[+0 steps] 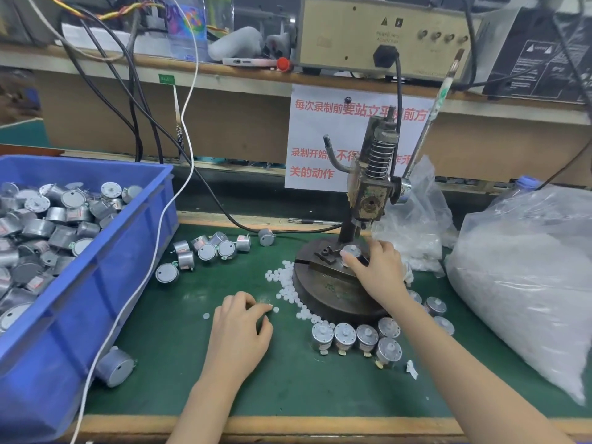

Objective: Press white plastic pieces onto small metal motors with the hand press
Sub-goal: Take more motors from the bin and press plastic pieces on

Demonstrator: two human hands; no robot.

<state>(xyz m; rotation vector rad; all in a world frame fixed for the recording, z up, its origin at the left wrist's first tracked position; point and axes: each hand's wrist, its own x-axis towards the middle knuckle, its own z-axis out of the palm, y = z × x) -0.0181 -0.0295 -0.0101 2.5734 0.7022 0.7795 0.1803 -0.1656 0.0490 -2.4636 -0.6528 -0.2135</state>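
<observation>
Right hand (378,270) grips small round silver metal motor (351,251), shaft up, on round dark base (326,293) of hand press (371,187). Left hand (243,325) is nearer hand to small white plastic pieces (288,283) strewn along base's left rim. Its fingers curl over them; pinch unclear. Piece must go right, away from near table edge, to motor.

The blue bin (96,283) runs off the left edge, the plastic bag (528,267) off the right, the hand press (371,190) hides part of the sign (320,139), the right hand (379,272) covers most of the motor (351,250) it grips, and blur veils the fingers (261,304) of the left hand (240,331).
</observation>
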